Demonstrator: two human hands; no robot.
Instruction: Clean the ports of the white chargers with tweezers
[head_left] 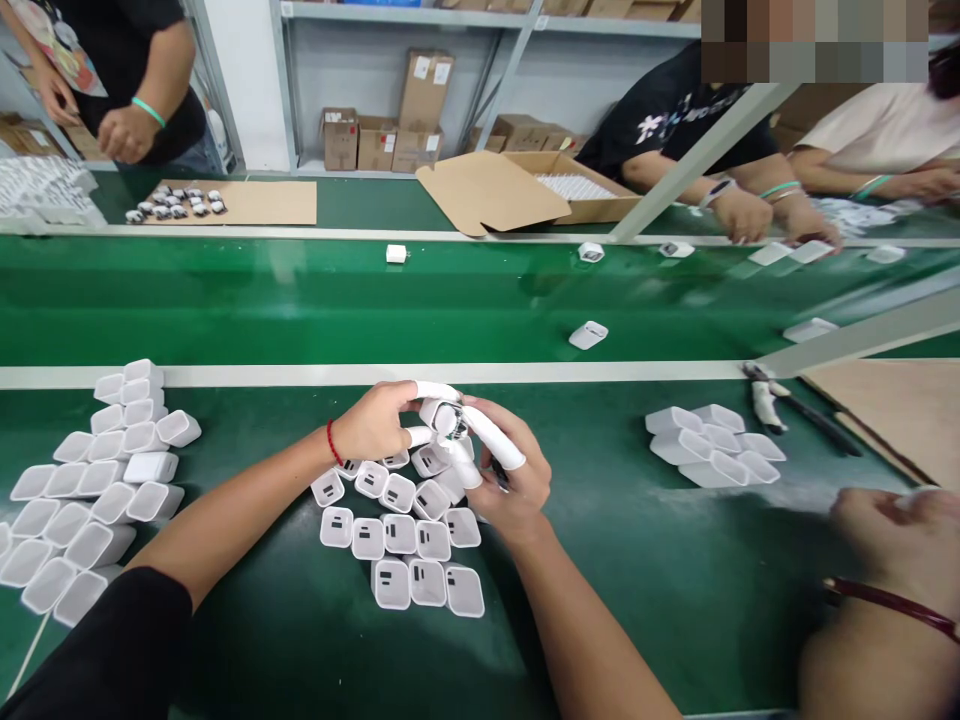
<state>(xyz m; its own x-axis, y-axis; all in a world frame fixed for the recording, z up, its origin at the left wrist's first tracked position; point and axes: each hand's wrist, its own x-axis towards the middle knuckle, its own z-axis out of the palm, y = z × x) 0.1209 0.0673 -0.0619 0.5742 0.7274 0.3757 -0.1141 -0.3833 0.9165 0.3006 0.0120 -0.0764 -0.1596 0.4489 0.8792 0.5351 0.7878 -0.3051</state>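
Note:
My left hand (pixel 379 420) and my right hand (pixel 504 470) meet above the green bench, both wearing white finger cots. Together they hold one small white charger housing (pixel 441 416) between the fingertips. My right hand also pinches a thin dark tool (pixel 498 474) against the palm. Directly below the hands lies a cluster of white charger housings (pixel 405 540) with their port faces up. My left wrist carries a red string.
A pile of empty white shells (pixel 97 480) lies at left, another pile (pixel 712 445) at right. Single housings (pixel 588 334) ride the green conveyor belt (pixel 300 300). A co-worker's hand (pixel 892 530) rests at lower right. Pliers (pixel 765 395), cardboard sheets and an open carton (pixel 570 190) lie beyond.

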